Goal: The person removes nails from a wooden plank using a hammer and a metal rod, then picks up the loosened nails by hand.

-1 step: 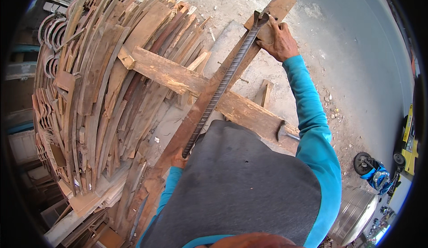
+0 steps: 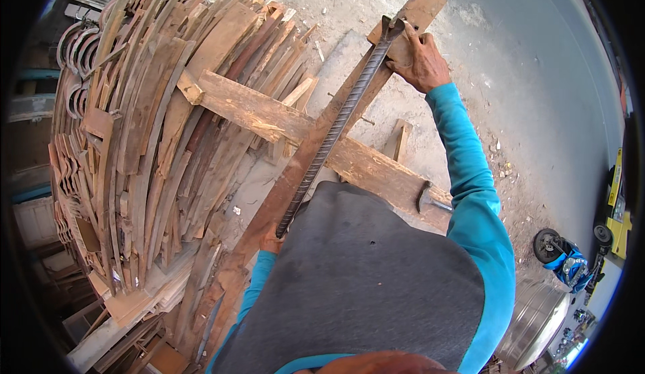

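We judge the work part-done: our ribbed steel bar (image 2: 334, 135) is laid along the plank (image 2: 285, 187), while two nails (image 2: 367, 120) jut at its edges. The bar's long axis runs from 7 to 1 o'clock, claw toward 1. Our left hand (image 2: 270, 242) has its grip around the lower end; our right hand (image 2: 424, 66) is at the claw, closure unclear.

Two hands (image 2: 424, 65), one ribbed bar (image 2: 341, 122)
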Demonstrator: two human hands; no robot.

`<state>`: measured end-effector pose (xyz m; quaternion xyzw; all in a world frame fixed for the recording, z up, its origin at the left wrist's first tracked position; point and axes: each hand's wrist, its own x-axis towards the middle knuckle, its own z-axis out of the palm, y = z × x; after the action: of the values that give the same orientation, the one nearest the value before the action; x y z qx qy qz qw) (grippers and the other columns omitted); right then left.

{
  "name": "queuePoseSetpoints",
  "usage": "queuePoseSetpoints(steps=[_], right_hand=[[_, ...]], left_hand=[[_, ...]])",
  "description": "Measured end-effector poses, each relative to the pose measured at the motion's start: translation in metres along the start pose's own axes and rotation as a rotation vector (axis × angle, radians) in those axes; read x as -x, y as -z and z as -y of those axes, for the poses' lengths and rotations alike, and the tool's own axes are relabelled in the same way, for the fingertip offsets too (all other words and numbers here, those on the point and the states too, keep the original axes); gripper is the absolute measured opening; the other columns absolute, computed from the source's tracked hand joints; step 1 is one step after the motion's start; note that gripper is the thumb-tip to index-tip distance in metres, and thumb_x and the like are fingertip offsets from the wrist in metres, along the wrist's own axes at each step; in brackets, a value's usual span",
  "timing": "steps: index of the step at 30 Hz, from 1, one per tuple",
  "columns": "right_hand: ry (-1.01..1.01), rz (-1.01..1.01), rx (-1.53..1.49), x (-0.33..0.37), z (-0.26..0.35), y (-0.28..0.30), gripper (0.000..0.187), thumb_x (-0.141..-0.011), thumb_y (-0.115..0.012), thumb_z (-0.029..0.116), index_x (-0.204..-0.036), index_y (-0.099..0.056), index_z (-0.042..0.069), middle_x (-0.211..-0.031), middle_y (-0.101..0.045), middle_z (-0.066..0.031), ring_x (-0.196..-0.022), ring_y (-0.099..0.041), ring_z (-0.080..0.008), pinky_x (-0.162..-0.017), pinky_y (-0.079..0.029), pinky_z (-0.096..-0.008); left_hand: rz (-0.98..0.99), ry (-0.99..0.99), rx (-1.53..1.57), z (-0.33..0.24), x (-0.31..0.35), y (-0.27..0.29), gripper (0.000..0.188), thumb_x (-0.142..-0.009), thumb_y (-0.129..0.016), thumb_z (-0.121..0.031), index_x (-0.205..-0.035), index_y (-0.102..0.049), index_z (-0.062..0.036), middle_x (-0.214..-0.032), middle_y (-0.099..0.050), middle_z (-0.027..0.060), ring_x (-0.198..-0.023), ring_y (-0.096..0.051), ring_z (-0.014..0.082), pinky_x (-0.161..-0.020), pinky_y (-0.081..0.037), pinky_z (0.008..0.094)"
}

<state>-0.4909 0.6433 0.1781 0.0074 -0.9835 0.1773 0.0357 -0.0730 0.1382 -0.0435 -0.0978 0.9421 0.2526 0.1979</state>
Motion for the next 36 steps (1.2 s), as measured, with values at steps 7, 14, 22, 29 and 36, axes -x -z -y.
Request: queuePoseSetpoints(steps=[7, 14, 22, 29, 36], right_hand=[[0.210, 0.002, 0.043, -0.017, -0.022, -0.005, 0.098, -0.074, -0.085, 0.039, -0.155, -0.030, 0.027, -0.115, -0.057, -0.0242, -0.098, -0.066, -0.0426, -0.089, -0.059, -0.0494], [0.376, -0.041, 0.065, -0.029, -0.002, 0.018, 0.072, -0.077, -0.076, 0.029, -0.142, -0.046, 0.025, -0.112, -0.057, -0.0163, -0.096, -0.065, -0.0394, -0.081, -0.056, -0.0476], [0.601, -0.068, 0.373, -0.019, 0.019, 0.044, 0.058, -0.081, -0.077, 0.028, -0.136, -0.057, 0.029, -0.115, -0.064, -0.0073, -0.095, -0.068, -0.0317, -0.076, -0.058, -0.0448], [0.705, -0.061, 0.300, 0.061, 0.042, 0.049, 0.064, -0.079, -0.079, 0.026, -0.138, -0.056, 0.029, -0.106, -0.064, -0.0097, -0.092, -0.068, -0.0308, -0.073, -0.058, -0.0440], [0.727, -0.010, 0.197, 0.149, 0.111, 0.034, 0.065, -0.080, -0.079, 0.028, -0.140, -0.054, 0.018, -0.116, -0.063, -0.0131, -0.100, -0.067, -0.0344, -0.078, -0.058, -0.0448]], left_hand=[[0.086, 0.013, 0.454, 0.019, 0.006, -0.072, 0.034, -0.083, -0.072, -0.023, -0.115, -0.064, -0.0135, -0.092, -0.070, 0.0187, -0.086, -0.070, 0.0355, -0.073, -0.054, 0.0424], [0.271, 0.085, 0.484, -0.078, 0.000, -0.049, 0.045, -0.083, -0.069, -0.026, -0.125, -0.066, -0.0102, -0.108, -0.073, 0.0174, -0.098, -0.071, 0.0323, -0.087, -0.055, 0.0398], [0.216, 0.218, 0.424, -0.112, 0.022, -0.047, 0.046, -0.083, -0.067, -0.037, -0.120, -0.067, -0.0095, -0.107, -0.070, 0.0223, -0.102, -0.066, 0.0411, -0.091, -0.053, 0.0431], [0.199, 0.159, 0.422, -0.085, 0.124, -0.029, 0.045, -0.081, -0.074, -0.042, -0.109, -0.070, -0.0067, -0.100, -0.072, 0.0193, -0.097, -0.069, 0.0331, -0.087, -0.052, 0.0420], [0.122, 0.371, 0.493, -0.074, 0.206, -0.047, 0.045, -0.082, -0.072, -0.048, -0.099, -0.070, -0.0062, -0.085, -0.072, 0.0151, -0.084, -0.070, 0.0319, -0.077, -0.053, 0.0413]])
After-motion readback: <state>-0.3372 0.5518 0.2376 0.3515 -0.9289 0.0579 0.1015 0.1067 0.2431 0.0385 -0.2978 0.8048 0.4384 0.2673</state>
